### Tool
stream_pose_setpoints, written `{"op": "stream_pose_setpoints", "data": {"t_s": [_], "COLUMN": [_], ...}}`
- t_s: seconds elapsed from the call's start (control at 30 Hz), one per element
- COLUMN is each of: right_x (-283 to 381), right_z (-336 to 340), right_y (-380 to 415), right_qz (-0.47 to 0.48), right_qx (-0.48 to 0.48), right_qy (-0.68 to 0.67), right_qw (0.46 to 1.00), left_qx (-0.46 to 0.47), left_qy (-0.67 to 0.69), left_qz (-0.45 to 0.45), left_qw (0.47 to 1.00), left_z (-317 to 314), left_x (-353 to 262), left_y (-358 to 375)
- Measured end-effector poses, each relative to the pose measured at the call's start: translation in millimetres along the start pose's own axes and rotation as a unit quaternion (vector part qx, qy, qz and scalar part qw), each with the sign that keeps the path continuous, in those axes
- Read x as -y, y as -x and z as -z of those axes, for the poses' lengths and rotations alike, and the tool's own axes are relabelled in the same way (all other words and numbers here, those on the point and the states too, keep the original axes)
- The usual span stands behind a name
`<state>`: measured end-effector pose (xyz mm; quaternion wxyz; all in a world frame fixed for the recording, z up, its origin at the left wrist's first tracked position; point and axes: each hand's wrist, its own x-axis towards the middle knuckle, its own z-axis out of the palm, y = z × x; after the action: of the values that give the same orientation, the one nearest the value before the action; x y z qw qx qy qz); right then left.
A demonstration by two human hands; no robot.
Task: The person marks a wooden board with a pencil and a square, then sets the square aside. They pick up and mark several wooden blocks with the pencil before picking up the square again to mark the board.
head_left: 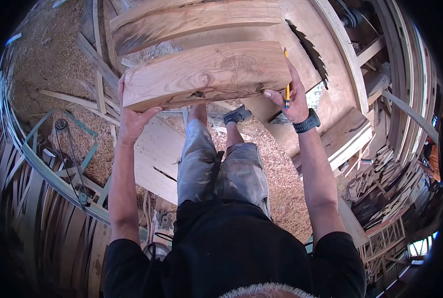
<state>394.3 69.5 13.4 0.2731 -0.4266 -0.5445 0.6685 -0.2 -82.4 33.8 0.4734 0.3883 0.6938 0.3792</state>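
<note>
A thick wooden board [206, 74] with wavy grain and dark knots along its near edge is held up in front of me. My left hand [132, 116] grips its left end, thumb on the near edge and fingers along the end. At the other end, my right hand [292, 97] clasps the board, its thumb near a knot. A yellow pencil [287, 89] also sits in the right hand, upright against the fingers. A faint line crosses the board's face right of its middle. Beyond it lies a second wooden board [196, 21] with dark streaks.
A toothed saw blade [308, 52] pokes up through the saw table [293, 10] at the upper right. Wood offcuts [100, 74] lie over sawdust on the left, near a green metal frame with a belt [70, 154]. Stacked timber [340, 141] stands at right. Sawdust covers the floor.
</note>
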Motion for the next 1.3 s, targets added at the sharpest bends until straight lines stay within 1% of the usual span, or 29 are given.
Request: {"op": "stream_pose_setpoints", "data": {"t_s": [0.03, 0.1, 0.13, 0.2, 0.27, 0.3, 0.33, 0.4, 0.43, 0.5, 0.53, 0.6, 0.67, 0.7, 0.73, 0.8, 0.83, 0.87, 0.9, 0.97, 1.03, 1.1, 1.17, 1.2, 1.23, 1.3], "right_x": [1.5, 0.6, 0.1, -0.4, 1.4, 2.1, 1.7, -0.9, -1.3, 0.6, 2.0, 2.0, 0.9, 1.5, 2.2, 10.6, 13.1, 12.1, 13.1, 13.7, 18.6, 29.7, 47.1, 41.8, 37.0, 30.9], "right_z": [0.4, 4.7, 6.2, 7.6, 9.8, 10.7, 10.9, 10.6, 11.0, 10.3, 9.1, 8.5, 10.0, 9.3, 8.6, 9.4, 9.5, 9.8, 9.5, 7.4, 12.6, 15.1, 13.5, 14.5, 15.6, 17.3], "right_y": [-1.4, -5.2, -5.9, -4.5, -3.4, -2.7, -1.5, 0.3, -0.4, -2.5, -1.8, -1.4, -3.9, -6.4, -9.2, -22.7, -28.7, -34.0, -33.6, -29.6, -24.5, -15.4, -13.6, -10.2, -7.1, -4.1], "right_qz": [0.000, -0.008, -0.015, -0.026, -0.035, -0.037, -0.040, -0.044, -0.043, -0.032, -0.022, -0.021, -0.019, 0.002, 0.024, 0.021, 0.018, 0.040, 0.043, -0.066, -0.079, -0.096, -0.180, -0.200, -0.202, -0.204], "right_qx": [0.006, 0.019, 0.031, 0.034, 0.037, 0.040, 0.045, 0.041, 0.040, 0.036, 0.033, 0.037, 0.039, 0.034, 0.028, 0.024, 0.026, 0.015, 0.012, -0.027, -0.027, -0.026, -0.029, -0.066, -0.065, -0.109], "right_qy": [0.004, 0.006, 0.008, 0.003, -0.001, 0.030, 0.060, 0.054, 0.050, 0.054, 0.058, 0.062, 0.066, 0.076, 0.087, 0.087, 0.088, 0.105, 0.103, 0.034, 0.054, 0.075, 0.076, 0.126, 0.125, 0.056], "right_qw": [1.000, 1.000, 0.999, 0.999, 0.999, 0.998, 0.996, 0.997, 0.997, 0.997, 0.998, 0.997, 0.997, 0.996, 0.996, 0.996, 0.996, 0.994, 0.994, 0.997, 0.995, 0.992, 0.980, 0.970, 0.969, 0.971], "left_qx": [0.000, 0.001, 0.004, -0.007, -0.004, -0.003, -0.002, -0.009, -0.010, 0.028, 0.029, -0.011, -0.050, -0.065, -0.058, -0.069, -0.066, -0.055, -0.045, -0.058, -0.070, -0.044, -0.039, -0.037, -0.037, -0.054], "left_qy": [-0.001, -0.055, -0.055, 0.006, 0.021, 0.034, 0.034, -0.011, -0.011, -0.034, -0.034, 0.105, 0.243, 0.308, 0.305, 0.321, 0.318, 0.299, 0.280, 0.293, 0.309, 0.326, 0.302, 0.277, 0.276, 0.252], "left_qz": [0.001, -0.049, -0.047, -0.017, -0.003, 0.010, 0.011, 0.006, 0.006, -0.014, -0.013, 0.036, 0.084, 0.111, 0.113, 0.186, 0.186, 0.197, 0.206, 0.220, 0.236, 0.297, 0.292, 0.290, 0.293, 0.289], "left_qw": [1.000, 0.997, 0.997, 1.000, 1.000, 0.999, 0.999, 1.000, 1.000, 0.999, 0.999, 0.994, 0.965, 0.943, 0.944, 0.926, 0.927, 0.932, 0.936, 0.929, 0.919, 0.896, 0.907, 0.915, 0.915, 0.922], "left_z": [-0.9, -2.0, -3.0, -7.3, -9.9, -10.2, -10.0, -7.9, -4.2, 3.5, 3.8, 4.1, 2.3, -0.4, 0.3, 5.8, 9.0, 13.0, 15.2, 9.9, 3.1, -0.6, -11.5, -16.9, -21.1, -27.9], "left_x": [1.1, 4.0, 6.3, 11.8, 15.7, 16.9, 18.7, 24.3, 32.3, 47.2, 52.4, 59.0, 62.4, 56.4, 49.6, 32.4, 30.5, 28.1, 24.3, 20.6, 15.5, 9.8, 5.1, 3.7, 2.5, -0.4], "left_y": [1.6, 5.7, 8.0, 14.0, 19.3, 21.3, 22.5, 23.1, 23.1, 23.3, 24.3, 24.0, 21.6, 19.0, 13.6, -2.5, -7.6, -13.6, -17.8, -16.3, -15.8, -12.6, -8.1, -3.1, 1.8, 6.5]}}
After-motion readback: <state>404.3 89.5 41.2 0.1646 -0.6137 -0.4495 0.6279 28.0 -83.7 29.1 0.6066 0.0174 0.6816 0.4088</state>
